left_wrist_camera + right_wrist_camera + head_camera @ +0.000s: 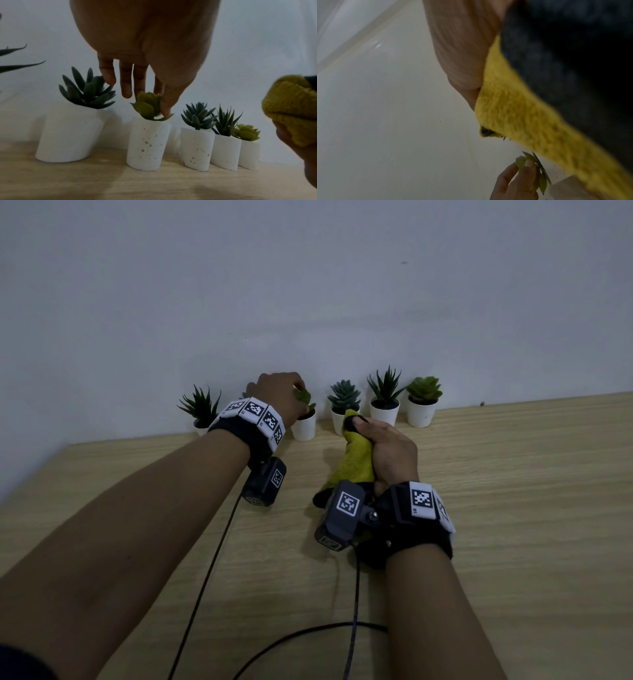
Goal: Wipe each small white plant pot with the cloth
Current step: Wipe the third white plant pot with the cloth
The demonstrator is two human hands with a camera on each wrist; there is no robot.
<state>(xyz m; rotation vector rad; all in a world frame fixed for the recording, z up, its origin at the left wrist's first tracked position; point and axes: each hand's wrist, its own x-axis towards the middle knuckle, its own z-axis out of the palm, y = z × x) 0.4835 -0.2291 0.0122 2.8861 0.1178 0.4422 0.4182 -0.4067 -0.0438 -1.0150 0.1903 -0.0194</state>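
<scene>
Several small white pots with succulents stand in a row against the wall. My left hand (291, 395) reaches down over the speckled pot (304, 429) and pinches its light-green succulent (147, 106) between thumb and fingers; the speckled pot (147, 146) stands on the table. The same pinch on the leaves (522, 161) shows low in the right wrist view. My right hand (383, 450) grips a bunched yellow cloth (354, 463) just in front of the blue-green succulent's pot (339, 421), apart from the pots. The cloth (288, 108) hangs at the right edge of the left wrist view.
Two pots stand left of the held one: a pot with a dark rosette (68, 134) and a spiky plant's pot (201, 426). Two more (384, 411) (420, 414) stand at the right. The wooden table (513, 508) meets the wall behind. Black cables (212, 559) trail from my wrists.
</scene>
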